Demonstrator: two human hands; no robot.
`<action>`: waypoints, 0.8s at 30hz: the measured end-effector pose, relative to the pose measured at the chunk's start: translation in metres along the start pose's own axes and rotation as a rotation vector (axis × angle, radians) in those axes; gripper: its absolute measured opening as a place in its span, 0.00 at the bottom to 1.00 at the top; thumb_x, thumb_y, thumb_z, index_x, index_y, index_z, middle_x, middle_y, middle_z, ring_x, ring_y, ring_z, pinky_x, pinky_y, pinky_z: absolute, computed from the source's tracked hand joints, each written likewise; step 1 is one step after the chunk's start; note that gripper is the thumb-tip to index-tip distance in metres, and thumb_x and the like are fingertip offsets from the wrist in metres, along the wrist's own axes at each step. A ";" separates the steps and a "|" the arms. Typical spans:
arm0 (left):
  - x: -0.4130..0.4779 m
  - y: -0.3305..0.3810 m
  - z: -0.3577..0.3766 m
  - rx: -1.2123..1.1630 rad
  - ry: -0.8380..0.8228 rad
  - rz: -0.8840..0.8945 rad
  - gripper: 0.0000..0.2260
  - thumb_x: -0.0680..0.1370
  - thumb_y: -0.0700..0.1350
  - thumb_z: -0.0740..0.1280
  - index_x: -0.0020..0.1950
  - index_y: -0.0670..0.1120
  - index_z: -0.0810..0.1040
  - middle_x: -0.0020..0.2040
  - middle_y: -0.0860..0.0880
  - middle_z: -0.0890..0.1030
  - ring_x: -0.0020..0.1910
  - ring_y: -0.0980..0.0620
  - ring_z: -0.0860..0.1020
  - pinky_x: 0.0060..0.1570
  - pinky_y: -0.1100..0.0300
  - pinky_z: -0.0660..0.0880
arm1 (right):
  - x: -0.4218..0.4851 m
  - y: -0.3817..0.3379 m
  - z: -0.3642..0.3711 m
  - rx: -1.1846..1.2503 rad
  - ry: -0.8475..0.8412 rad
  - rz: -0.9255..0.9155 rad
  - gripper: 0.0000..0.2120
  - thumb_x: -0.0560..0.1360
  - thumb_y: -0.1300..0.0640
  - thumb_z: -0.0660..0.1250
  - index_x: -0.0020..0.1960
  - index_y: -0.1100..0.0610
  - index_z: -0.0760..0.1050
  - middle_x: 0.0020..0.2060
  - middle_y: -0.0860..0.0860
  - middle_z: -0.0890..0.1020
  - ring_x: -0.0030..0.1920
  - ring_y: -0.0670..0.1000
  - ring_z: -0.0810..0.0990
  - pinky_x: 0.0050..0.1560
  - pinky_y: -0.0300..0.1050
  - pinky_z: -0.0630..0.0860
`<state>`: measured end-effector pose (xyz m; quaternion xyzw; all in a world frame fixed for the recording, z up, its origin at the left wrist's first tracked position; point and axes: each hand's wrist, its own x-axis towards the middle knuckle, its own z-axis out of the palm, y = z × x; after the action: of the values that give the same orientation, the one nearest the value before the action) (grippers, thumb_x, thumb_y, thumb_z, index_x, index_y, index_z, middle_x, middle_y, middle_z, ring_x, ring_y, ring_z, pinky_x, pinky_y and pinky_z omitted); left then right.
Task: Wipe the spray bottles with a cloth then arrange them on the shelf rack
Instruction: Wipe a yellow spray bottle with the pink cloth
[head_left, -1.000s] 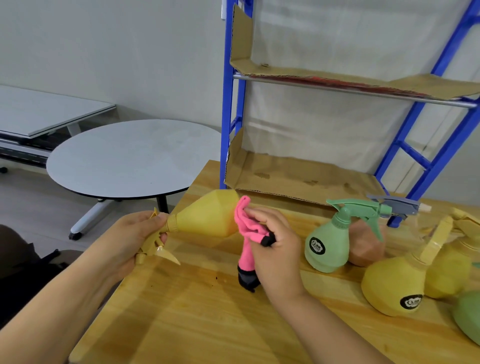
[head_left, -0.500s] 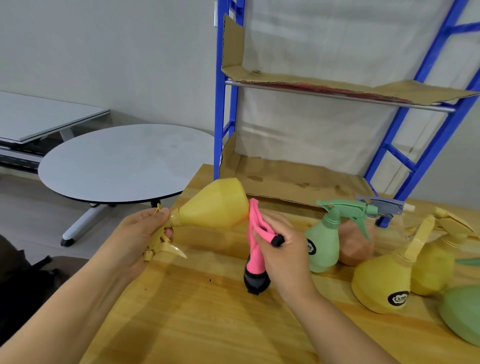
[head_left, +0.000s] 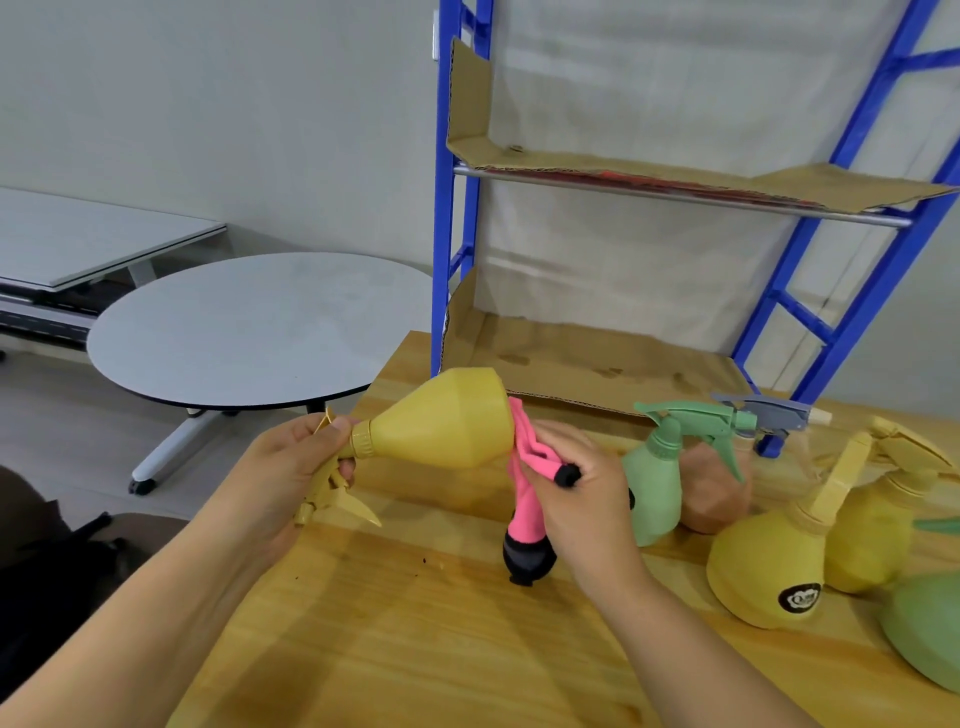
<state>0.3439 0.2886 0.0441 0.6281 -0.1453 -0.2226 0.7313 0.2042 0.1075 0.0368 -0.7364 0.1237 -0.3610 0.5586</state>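
My left hand (head_left: 291, 470) grips a yellow spray bottle (head_left: 441, 421) by its neck and trigger head, holding it sideways above the wooden table (head_left: 395, 634) with its base pointing right. My right hand (head_left: 576, 483) holds a pink cloth with black ends (head_left: 524, 512) pressed against the bottle's base. Behind stands the blue shelf rack (head_left: 452, 208) with cardboard-lined shelves (head_left: 613, 358). On the table to the right stand a green spray bottle (head_left: 654, 483), a brown bottle (head_left: 714, 493), two yellow bottles (head_left: 769, 571) and part of another green one (head_left: 930, 629).
A round grey table (head_left: 249, 327) stands left of the wooden table, with a rectangular grey table (head_left: 78, 234) behind it. A dark chair or bag (head_left: 47, 566) sits at the lower left. The upper shelf (head_left: 675, 182) of the rack holds only cardboard.
The yellow bottle has tilted up so its base sits higher, and the pink cloth has stayed against the base while sliding along it. The view has shifted slightly.
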 end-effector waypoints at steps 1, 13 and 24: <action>0.000 -0.001 0.000 0.014 0.011 0.007 0.09 0.80 0.42 0.60 0.47 0.41 0.79 0.31 0.46 0.72 0.28 0.54 0.70 0.36 0.57 0.64 | -0.003 -0.002 0.000 0.003 0.004 -0.017 0.25 0.70 0.75 0.65 0.50 0.44 0.79 0.47 0.39 0.81 0.49 0.35 0.78 0.46 0.27 0.73; -0.012 0.012 0.011 0.669 0.053 0.240 0.03 0.77 0.43 0.65 0.44 0.50 0.78 0.31 0.51 0.78 0.30 0.59 0.74 0.34 0.60 0.68 | 0.012 0.012 0.008 -0.532 -0.094 -0.141 0.27 0.70 0.75 0.62 0.61 0.52 0.77 0.55 0.45 0.79 0.54 0.46 0.71 0.54 0.25 0.62; -0.023 0.000 0.022 0.808 0.046 0.311 0.05 0.73 0.47 0.70 0.41 0.53 0.75 0.37 0.53 0.81 0.35 0.52 0.77 0.38 0.51 0.74 | -0.008 0.012 0.034 -0.655 -0.267 -0.439 0.26 0.63 0.69 0.67 0.59 0.55 0.78 0.56 0.47 0.79 0.50 0.47 0.67 0.49 0.43 0.74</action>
<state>0.3135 0.2817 0.0494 0.8395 -0.2972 -0.0209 0.4544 0.2245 0.1330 0.0189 -0.9244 -0.0013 -0.3144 0.2159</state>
